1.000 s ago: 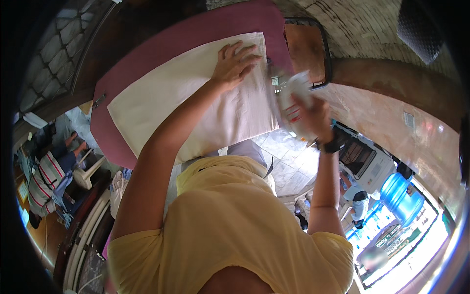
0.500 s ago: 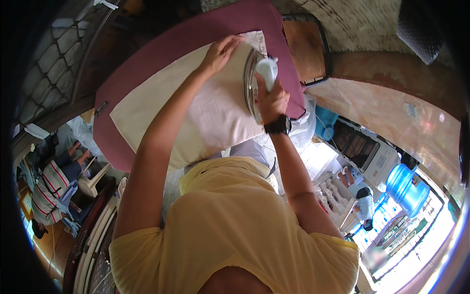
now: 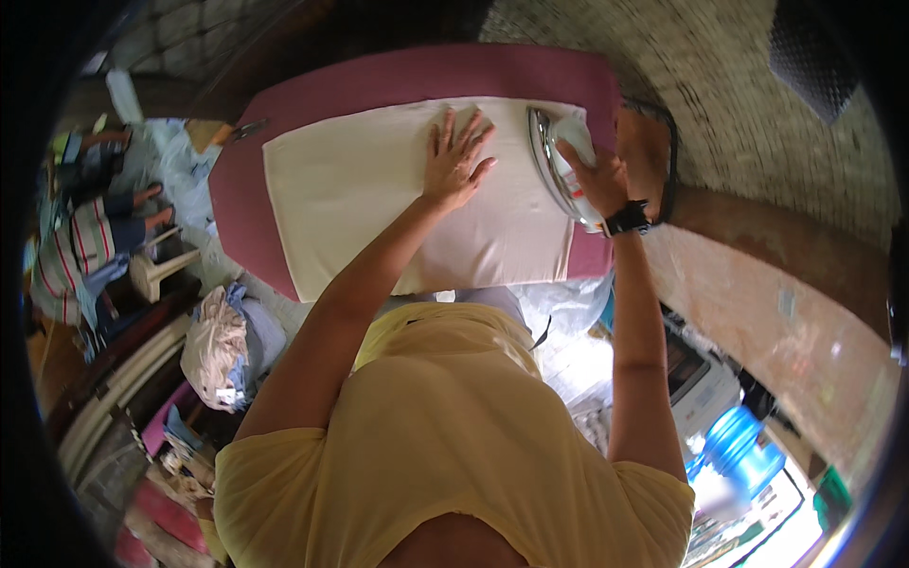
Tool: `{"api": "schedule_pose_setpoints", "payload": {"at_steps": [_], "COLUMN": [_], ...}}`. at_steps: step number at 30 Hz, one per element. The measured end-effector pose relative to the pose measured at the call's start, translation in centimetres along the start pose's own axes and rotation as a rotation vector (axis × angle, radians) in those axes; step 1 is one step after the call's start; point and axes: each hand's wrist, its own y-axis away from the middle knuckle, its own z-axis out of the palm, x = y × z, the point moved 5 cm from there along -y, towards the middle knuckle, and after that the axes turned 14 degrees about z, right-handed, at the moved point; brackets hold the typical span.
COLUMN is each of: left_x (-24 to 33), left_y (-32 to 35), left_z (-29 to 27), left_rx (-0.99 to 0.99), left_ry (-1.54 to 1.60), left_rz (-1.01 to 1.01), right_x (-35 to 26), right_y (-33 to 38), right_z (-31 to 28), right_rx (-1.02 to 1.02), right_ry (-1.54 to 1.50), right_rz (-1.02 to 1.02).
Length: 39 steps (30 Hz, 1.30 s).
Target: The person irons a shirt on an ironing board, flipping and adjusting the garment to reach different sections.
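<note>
A cream cloth (image 3: 350, 189) lies spread over a maroon ironing board (image 3: 379, 76). On the middle of the cloth rests my left hand (image 3: 456, 163), palm down with its fingers spread. My right hand (image 3: 598, 180) is wrapped round the handle of a clothes iron (image 3: 559, 163), which has a pale body and a shiny metal lower part. The iron stands at the cloth's right end, near the board's right edge. A black band circles my right wrist. What is under the iron and under my left palm is hidden.
A brown-seated chair or stool (image 3: 646, 156) adjoins the board's right end. Bundled clothes (image 3: 216, 346) lie at the left, past which another person in a striped top (image 3: 71, 251) is near a pale plastic chair (image 3: 156, 270). A blue water jug (image 3: 743, 454) stands at the lower right.
My view has turned, so the board now lies more level. My left hand has come off the far edge to the cloth's middle, fingers spread. The iron remains in my right hand at the right end.
</note>
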Motion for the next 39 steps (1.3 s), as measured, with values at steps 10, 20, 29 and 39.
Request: {"api": "schedule_pose_setpoints", "payload": {"at_steps": [10, 20, 29, 39], "left_x": [-25.1, -31.2, -30.5, -30.2], "left_y": [19.2, 20.0, 20.2, 19.7], "left_z": [-12.9, -12.1, -12.3, -13.4], "left_rx": [0.397, 0.636, 0.722, 0.752], "left_ry": [-0.373, 0.155, 0.113, 0.216], "left_rz": [-1.284, -0.953, -0.977, -1.155], "right_x": [-8.5, -16.1, -21.5, -30.3], "right_y": [-5.2, -5.3, -4.2, -0.7], "right_z": [0.5, 3.6, 5.5, 10.6], "right_rx": [-0.288, -0.321, -0.316, -0.418], "right_ry": [0.169, 0.197, 0.077, 0.156], "right_rz": [-0.293, -0.552, -0.682, -0.753]}}
